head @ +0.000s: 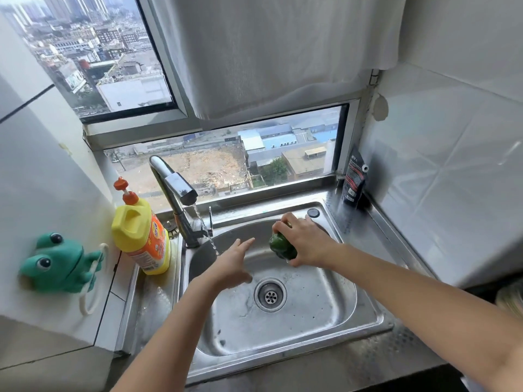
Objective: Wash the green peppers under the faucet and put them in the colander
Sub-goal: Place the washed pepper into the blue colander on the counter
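Green pepper (282, 246), dark and glossy, gripped by right hand (307, 241); left hand (232, 264) spread empty.

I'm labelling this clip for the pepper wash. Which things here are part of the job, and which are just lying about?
Part of the job: green pepper in the right hand; open left hand; running faucet; sink.

Lying about: yellow detergent bottle; green frog holder; black pouch.

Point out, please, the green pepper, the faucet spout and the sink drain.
green pepper (282, 246), head view, its glossy side.
faucet spout (183, 188), head view, its outlet block.
sink drain (270, 295), head view, strainer centre.
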The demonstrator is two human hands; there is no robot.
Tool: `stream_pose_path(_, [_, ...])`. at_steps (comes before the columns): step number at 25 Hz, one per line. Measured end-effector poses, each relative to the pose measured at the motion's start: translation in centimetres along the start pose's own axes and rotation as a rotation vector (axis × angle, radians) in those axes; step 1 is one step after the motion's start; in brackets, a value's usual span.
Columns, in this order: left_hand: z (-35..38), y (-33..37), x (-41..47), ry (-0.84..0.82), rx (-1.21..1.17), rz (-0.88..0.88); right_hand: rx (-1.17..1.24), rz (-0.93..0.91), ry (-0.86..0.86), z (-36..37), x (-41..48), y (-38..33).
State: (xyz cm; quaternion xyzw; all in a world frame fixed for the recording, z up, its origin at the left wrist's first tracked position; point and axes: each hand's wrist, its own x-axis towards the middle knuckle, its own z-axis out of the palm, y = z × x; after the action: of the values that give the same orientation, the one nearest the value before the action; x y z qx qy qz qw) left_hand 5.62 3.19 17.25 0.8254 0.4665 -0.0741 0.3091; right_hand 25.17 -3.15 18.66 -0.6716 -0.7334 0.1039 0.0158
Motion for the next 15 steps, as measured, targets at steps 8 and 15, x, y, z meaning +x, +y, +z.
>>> stream_pose_path(8, [0.7,0.6,-1.2,0.098,-0.042,0.258,0.026,0.245,0.032,1.2,-4.2,-1.5])
stream_pose_path(15, [2.4,4.5,-2.7,0.166,-0.14,0.429,-0.038,0.464,0.192,1.6,-11.0,-2.2])
